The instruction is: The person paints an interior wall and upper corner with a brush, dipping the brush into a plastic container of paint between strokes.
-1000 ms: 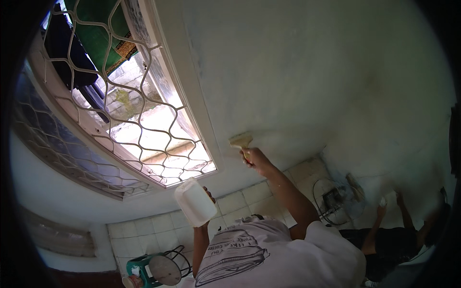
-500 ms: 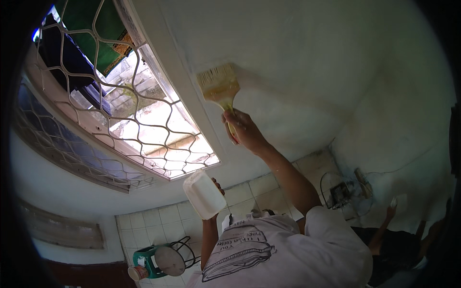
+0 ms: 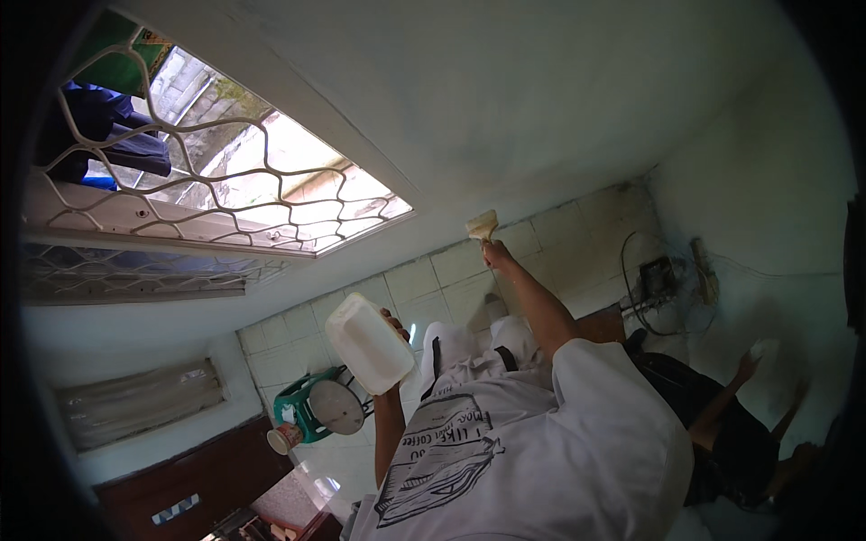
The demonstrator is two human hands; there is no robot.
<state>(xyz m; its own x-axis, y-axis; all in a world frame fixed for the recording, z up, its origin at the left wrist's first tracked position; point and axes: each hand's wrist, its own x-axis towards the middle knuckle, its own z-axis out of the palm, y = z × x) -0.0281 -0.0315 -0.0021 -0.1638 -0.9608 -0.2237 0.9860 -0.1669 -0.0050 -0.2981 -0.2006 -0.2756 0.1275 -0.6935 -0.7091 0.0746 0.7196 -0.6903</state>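
My right hand (image 3: 495,255) is closed around the handle of a wide paintbrush (image 3: 482,222). Its pale bristles point away from me, low down in front of the white wall (image 3: 541,108); whether they touch it I cannot tell. A white rectangular plastic tub (image 3: 370,343) is in my left hand (image 3: 394,323), whose fingers wrap over its right edge. The tub is tilted, and what is inside does not show clearly.
A grilled window (image 3: 271,194) opens at the upper left. On the tiled floor (image 3: 415,279) stand a green stool (image 3: 311,428), a round-topped stool (image 3: 337,406) and a paper cup (image 3: 285,438). Cables and a dark box (image 3: 658,281) lie by the right corner. Another person (image 3: 722,424) is at the right.
My right hand has brought the brush down from beside the window to low on the wall, farther from the view. The tub stays in my left hand. The view has tilted.
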